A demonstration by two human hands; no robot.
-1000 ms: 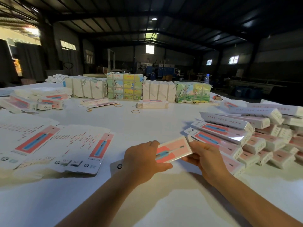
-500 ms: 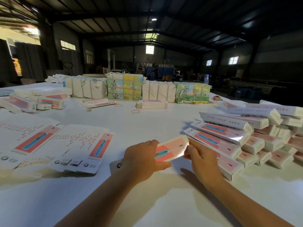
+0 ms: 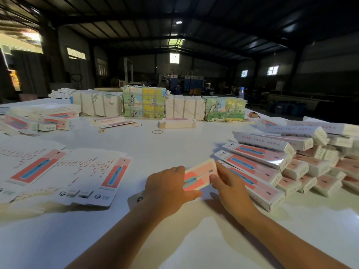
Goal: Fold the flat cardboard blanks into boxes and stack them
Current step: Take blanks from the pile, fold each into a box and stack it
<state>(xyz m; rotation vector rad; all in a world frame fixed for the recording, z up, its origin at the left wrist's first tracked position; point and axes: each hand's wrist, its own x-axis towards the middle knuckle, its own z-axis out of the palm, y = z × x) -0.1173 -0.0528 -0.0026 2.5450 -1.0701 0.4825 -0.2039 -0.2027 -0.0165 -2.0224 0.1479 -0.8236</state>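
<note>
Both hands — left hand (image 3: 165, 186) and right hand (image 3: 231, 186) — grasp one pink-and-white cardboard box (image 3: 200, 176) mid-fold above the white worktop (image 3: 174, 144), between a heap of finished pink-and-white boxes (image 3: 281, 162) and remaining flat printed blanks (image 3: 91, 177).

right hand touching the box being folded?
Touching. The head view shows the right hand with its fingers curled onto the far end of the box; no gap shows.
</note>
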